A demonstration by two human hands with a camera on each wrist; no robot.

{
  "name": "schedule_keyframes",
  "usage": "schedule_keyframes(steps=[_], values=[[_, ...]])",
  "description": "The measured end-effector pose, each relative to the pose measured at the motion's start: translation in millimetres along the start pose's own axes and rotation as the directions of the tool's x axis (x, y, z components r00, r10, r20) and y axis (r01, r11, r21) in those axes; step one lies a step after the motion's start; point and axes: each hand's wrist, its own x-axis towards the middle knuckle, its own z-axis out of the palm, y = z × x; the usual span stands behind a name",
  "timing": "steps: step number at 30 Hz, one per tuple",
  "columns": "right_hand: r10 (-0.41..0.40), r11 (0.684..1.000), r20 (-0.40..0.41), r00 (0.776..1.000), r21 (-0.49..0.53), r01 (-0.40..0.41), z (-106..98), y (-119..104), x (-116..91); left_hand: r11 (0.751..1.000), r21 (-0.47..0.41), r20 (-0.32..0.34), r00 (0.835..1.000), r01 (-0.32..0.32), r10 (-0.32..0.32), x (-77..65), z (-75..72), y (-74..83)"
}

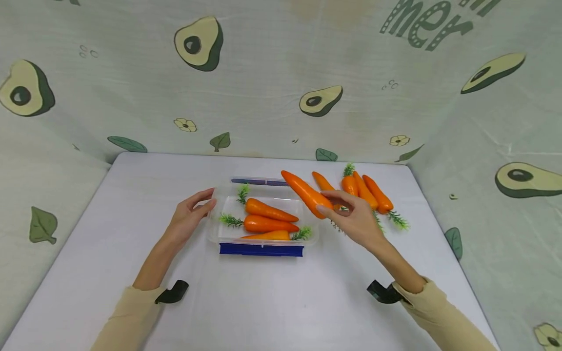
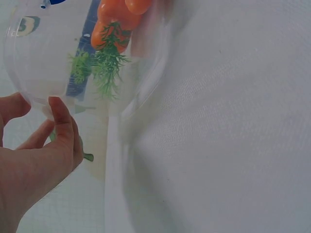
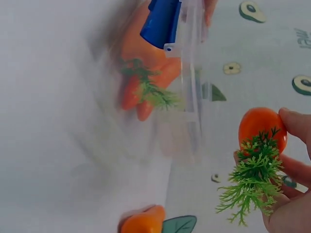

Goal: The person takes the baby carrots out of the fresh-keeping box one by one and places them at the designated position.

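A clear plastic container [image 1: 213, 229] with blue side latches [image 1: 261, 250] stands near the middle of the table. Inside lie three orange carrots [image 1: 270, 224] with green leafy tops, placed crosswise. My left hand [image 1: 186, 217] pinches the container's left rim between thumb and fingers; the left wrist view shows the fingertips [image 2: 58, 108] at that rim. Above the right end of the container, my right hand [image 1: 357, 219] holds another carrot [image 1: 303, 190] by its thick end, its tip pointing up and left. That carrot's green top [image 3: 252, 174] hangs below the fingers in the right wrist view.
Several more carrots [image 1: 378, 195] lie in a loose group to the right of the container, partly behind my right hand. A white cloth covers the table [image 1: 254, 302]. A hanging fabric with avocado prints [image 1: 263, 97] encloses the back and sides.
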Motion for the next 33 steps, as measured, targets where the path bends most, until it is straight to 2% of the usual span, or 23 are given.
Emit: schedule_keyframes(steps=[4,8,14,20,26,33], values=[[0.037,0.999,-0.073,0.997,-0.001,-0.037,-2.8,12.7,-8.6,1.000,0.004,-0.004,1.000,-0.007,0.007,-0.5,0.0,-1.4],[0.064,0.997,-0.133,0.989,0.061,-0.056,-3.5,26.5,-16.0,1.000,0.006,-0.005,1.000,-0.006,0.006,-1.1,-0.7,-2.1],[0.114,0.991,-0.177,0.978,0.087,-0.100,-2.3,49.0,-24.9,1.000,-0.005,-0.001,1.000,-0.008,0.008,-1.1,-0.7,-1.9],[0.195,0.978,-0.180,0.964,0.104,-0.179,1.9,68.4,-32.5,1.000,-0.012,0.001,1.000,-0.003,0.003,0.1,0.8,-0.4],[0.254,0.967,-0.167,0.953,0.030,-0.253,5.7,85.6,-40.2,0.999,-0.033,0.005,1.000,-0.004,0.004,2.4,1.6,-1.3],[0.282,0.957,-0.137,0.949,-0.030,-0.289,10.0,98.6,-42.8,0.999,-0.043,0.004,1.000,-0.003,0.003,2.6,0.9,-2.0]])
